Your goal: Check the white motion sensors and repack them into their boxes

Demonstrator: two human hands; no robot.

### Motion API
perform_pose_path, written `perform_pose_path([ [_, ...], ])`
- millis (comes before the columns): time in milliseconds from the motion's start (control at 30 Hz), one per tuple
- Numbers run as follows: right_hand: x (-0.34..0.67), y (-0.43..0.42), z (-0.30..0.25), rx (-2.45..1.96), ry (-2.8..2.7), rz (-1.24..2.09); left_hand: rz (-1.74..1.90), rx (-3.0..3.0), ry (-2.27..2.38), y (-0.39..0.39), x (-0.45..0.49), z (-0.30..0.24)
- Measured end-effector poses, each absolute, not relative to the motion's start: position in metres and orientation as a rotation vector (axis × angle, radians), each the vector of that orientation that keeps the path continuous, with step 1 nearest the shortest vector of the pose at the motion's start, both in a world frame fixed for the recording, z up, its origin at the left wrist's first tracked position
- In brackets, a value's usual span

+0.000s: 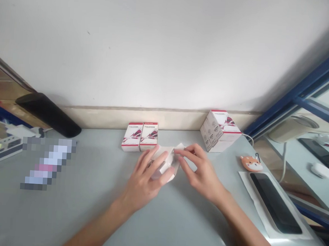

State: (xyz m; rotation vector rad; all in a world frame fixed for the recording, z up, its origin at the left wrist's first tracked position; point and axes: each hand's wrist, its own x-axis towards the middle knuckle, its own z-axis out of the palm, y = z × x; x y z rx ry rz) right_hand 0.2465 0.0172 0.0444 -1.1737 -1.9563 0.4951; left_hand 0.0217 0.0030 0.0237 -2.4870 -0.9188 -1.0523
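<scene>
White paper packet (164, 164) lies between my hands, on the table (92, 215); my left hand (144, 175) curls over it, gripping; my right hand (203, 173) pinches its far corner; boxes (140, 136) stand just beyond.

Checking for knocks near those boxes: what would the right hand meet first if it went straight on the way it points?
The white paper packet: the fingertips of the right hand seem to touch it now. Just past it lies the left hand, though depth is hard to judge.
</scene>
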Motion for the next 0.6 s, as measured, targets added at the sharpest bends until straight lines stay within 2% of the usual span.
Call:
perform_pose_path([
  [333, 0.242, 0.027, 0.018, -1.207, -1.870, 0.521, -0.993, -2.584, -0.780, 0.002, 0.021, 0.008],
  [500, 0.245, 0.029, 0.026, -1.113, -1.868, 0.504, -1.136, -2.554, -1.050, 0.008, 0.018, 0.000],
  [600, 0.251, 0.031, 0.032, -1.117, -1.849, 0.430, -0.936, -2.676, -1.160, 0.014, 0.014, 0.000],
])
